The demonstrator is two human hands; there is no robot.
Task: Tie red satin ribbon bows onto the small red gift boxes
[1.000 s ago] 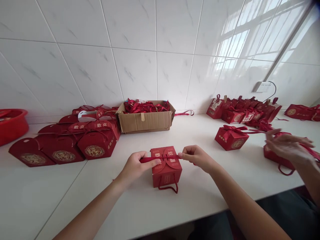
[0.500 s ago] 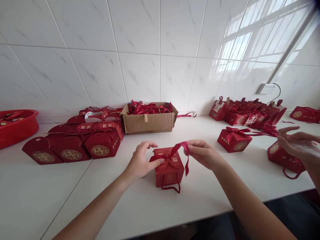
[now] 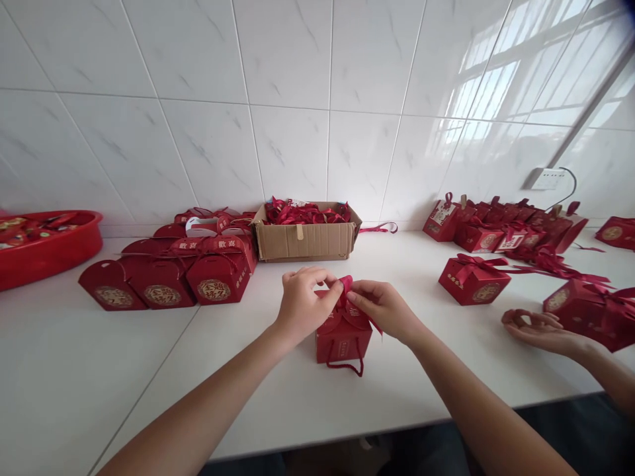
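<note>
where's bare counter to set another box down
Bare: the counter in front of the left boxes, beside the left forearm; and beyond the right hand, between the cardboard box and the bow-tied box to its right. Crowded: back right, clustered boxes and loose ribbon.

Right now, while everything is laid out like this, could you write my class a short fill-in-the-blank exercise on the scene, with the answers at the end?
1. The left hand and the right hand meet at a loop of red ____ over the gift box.
2. Near the wall, the carton is made of brown ____.
3. The tub at the left edge is coloured ____.
4. A co-worker's hand shows on the ____ side of the picture.

Missing words: ribbon; cardboard; red; right.
</note>
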